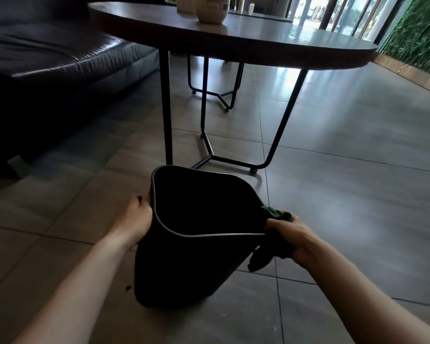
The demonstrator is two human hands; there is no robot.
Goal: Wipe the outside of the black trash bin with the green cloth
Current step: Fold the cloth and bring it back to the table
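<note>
The black trash bin (184, 264) stands on the tiled floor just in front of me, its open top with a thin pale rim facing up. My left hand (134, 217) grips the bin's left rim and wall. My right hand (292, 238) is closed on the green cloth (271, 244), pressing it against the bin's right outer wall near the rim. Part of the cloth hangs down below my hand, and a bit sticks up above it.
A round dark table (233, 38) on thin black metal legs stands right behind the bin, with pale vases (211, 8) on top. A dark leather sofa (47, 58) fills the left side. A green plant wall (417, 33) lines the far right.
</note>
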